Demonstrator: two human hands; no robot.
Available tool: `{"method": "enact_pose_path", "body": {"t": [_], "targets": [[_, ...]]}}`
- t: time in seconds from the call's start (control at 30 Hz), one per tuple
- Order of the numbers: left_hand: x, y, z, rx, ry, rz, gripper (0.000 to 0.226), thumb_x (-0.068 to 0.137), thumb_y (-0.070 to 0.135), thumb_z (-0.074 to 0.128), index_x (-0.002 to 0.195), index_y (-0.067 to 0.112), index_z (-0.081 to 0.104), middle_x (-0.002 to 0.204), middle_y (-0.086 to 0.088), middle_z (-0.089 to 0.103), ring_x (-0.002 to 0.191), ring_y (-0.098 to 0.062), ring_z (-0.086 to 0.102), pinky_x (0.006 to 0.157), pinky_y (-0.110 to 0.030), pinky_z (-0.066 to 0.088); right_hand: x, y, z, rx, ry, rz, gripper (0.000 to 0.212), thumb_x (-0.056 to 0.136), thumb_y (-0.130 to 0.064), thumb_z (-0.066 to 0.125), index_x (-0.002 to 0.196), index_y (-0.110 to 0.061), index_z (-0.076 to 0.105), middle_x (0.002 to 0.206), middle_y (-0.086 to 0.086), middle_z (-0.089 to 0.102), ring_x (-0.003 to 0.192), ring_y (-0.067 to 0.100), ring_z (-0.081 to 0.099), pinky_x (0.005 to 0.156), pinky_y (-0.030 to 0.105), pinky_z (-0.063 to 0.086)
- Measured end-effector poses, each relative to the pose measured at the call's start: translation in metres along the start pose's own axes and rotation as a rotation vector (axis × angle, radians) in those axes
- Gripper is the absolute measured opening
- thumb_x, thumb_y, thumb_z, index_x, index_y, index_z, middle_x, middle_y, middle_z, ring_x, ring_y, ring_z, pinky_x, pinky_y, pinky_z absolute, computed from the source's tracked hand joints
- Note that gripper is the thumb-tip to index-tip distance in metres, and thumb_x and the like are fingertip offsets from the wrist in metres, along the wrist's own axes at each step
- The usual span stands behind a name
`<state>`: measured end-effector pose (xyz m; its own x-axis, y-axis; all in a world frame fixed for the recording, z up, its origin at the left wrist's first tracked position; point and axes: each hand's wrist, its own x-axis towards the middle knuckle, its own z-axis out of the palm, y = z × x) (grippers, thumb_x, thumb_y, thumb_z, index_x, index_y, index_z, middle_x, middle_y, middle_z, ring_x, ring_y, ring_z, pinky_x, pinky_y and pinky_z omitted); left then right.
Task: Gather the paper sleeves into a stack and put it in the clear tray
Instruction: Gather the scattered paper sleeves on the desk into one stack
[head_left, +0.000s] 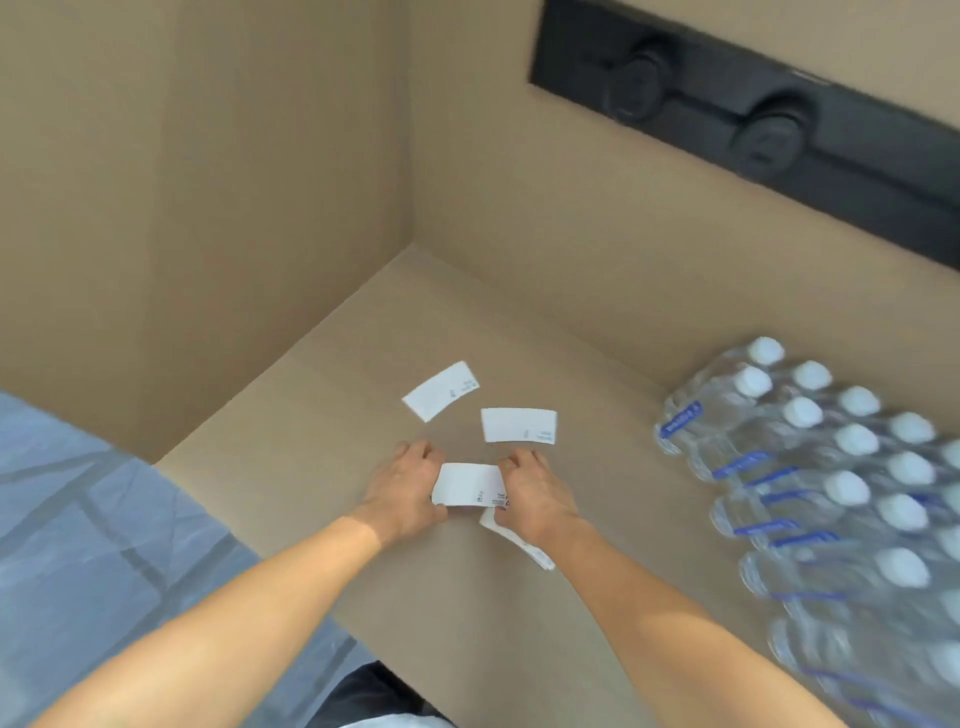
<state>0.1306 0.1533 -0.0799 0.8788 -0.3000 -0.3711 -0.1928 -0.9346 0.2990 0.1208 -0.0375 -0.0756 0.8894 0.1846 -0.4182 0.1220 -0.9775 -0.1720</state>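
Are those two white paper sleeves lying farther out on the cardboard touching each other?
Apart. The head view shows bare cardboard between the far sleeve and the nearer sleeve.

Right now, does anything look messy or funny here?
A bit messy. Two paper sleeves lie loose and turned different ways beyond the hands. Both hands hold another sleeve, and more poke out crookedly under the right hand. No clear tray is in view.
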Motion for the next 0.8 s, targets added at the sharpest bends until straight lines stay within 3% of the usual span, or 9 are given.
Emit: {"method": "enact_pose_path", "body": {"t": [0.17,0.33,0.63,0.8], "targets": [[0.023,0.050,0.001,0.047,-0.071,0.142,0.048,0.078,0.033,0.070,0.119,0.016,0.051,0.122,-0.001,0.043,0.119,-0.022,0.041,0.087,-0.036,0.049,-0.037,0.042,0.003,0.091,0.050,0.172,0.047,0.080,-0.027,0.069,0.121,-0.010,0.053,0.127,0.005,0.044,0.124,0.025,0.038,0.093,0.037,0.049],[0.036,0.079,0.008,0.135,-0.115,0.274,0.051,0.078,0.031,0.070,0.123,0.015,0.051,0.124,0.000,0.042,0.118,-0.020,0.044,0.086,-0.034,0.050,-0.064,0.061,0.019,0.146,0.072,0.292,0.044,0.081,-0.032,0.069,0.116,-0.011,0.055,0.122,0.004,0.046,0.117,0.026,0.041,0.078,0.034,0.044],[0.041,0.066,0.017,0.133,-0.158,0.313,0.051,0.077,0.029,0.070,0.122,0.014,0.051,0.124,-0.002,0.043,0.120,-0.022,0.043,0.094,-0.037,0.048,-0.062,0.053,0.033,0.190,0.053,0.327,0.048,0.081,-0.034,0.069,0.120,-0.010,0.054,0.125,0.004,0.045,0.119,0.025,0.040,0.084,0.035,0.045],[0.035,0.054,0.030,0.122,-0.205,0.291,0.034,0.081,0.024,0.065,0.114,0.019,0.055,0.120,-0.001,0.046,0.118,-0.024,0.046,0.093,-0.036,0.047,-0.060,0.038,0.054,0.200,-0.010,0.357,0.043,0.085,-0.028,0.065,0.121,-0.009,0.053,0.127,0.005,0.042,0.118,0.025,0.041,0.082,0.036,0.045]]}}
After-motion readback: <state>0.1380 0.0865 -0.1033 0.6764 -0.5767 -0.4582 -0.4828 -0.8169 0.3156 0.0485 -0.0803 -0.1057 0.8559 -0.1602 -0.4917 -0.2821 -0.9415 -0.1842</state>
